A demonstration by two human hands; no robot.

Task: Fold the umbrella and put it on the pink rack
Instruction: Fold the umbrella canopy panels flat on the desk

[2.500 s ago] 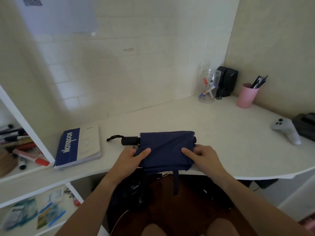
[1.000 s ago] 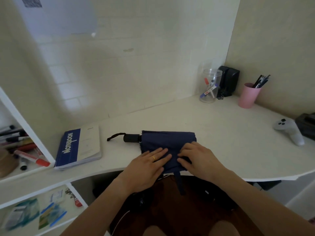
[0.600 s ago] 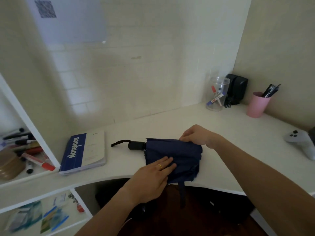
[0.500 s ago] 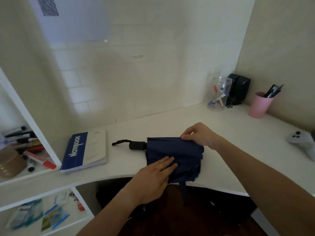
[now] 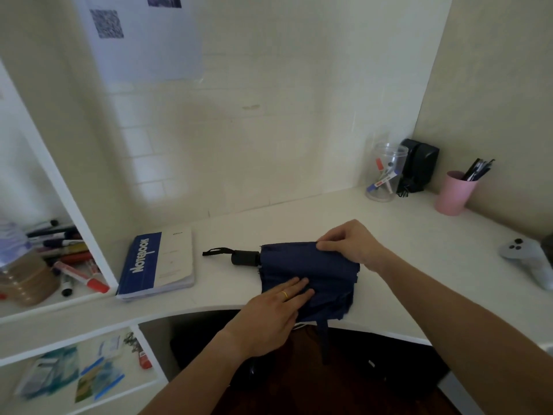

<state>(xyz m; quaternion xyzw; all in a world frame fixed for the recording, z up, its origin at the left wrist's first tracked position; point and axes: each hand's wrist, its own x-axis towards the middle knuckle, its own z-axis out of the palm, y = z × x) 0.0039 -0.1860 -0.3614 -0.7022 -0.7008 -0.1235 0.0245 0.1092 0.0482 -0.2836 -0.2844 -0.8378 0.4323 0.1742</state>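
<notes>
A collapsed navy umbrella (image 5: pixel 317 271) lies on the white desk (image 5: pixel 404 235) near its front edge, with its black handle (image 5: pixel 244 258) and wrist loop pointing left. A navy strap (image 5: pixel 324 339) hangs off the desk's edge. My left hand (image 5: pixel 275 313) lies flat, fingers together, pressing on the fabric's near left part. My right hand (image 5: pixel 350 242) pinches the fabric's far edge. No pink rack is in view.
A blue and white notebook (image 5: pixel 158 265) lies left of the umbrella. A clear jar (image 5: pixel 386 175), a black speaker (image 5: pixel 419 166) and a pink cup with pens (image 5: pixel 454 191) stand at the back right. A grey controller (image 5: pixel 529 262) lies right. Shelves with markers (image 5: pixel 68 259) stand left.
My right hand moved from the fabric's near side to its far edge and pinched it. My left hand stayed flat on the fabric. The camera tilted up.
</notes>
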